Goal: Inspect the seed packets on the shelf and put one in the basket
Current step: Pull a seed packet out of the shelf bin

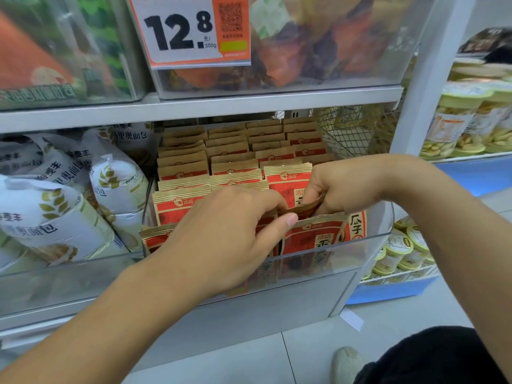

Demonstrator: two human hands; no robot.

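Observation:
Rows of red and tan seed packets (235, 159) stand upright in a clear plastic bin (360, 245) on the lower shelf. My left hand (221, 239) reaches into the front rows, its fingers and thumb pressing between packets near the front packet (313, 234). My right hand (340, 187) pinches the bent tan top edge of one packet (304, 207) in the front right of the bin. No basket for the packet is in view, apart from a wire mesh one far back.
White bread bags (55, 206) fill the bin to the left. A wire mesh basket (352, 131) sits behind the packets at the right. A price tag reading 12.8 (191, 29) hangs above. Jars of snacks (465, 120) stand on the neighbouring shelf. My shoe (346, 364) is on the tiled floor.

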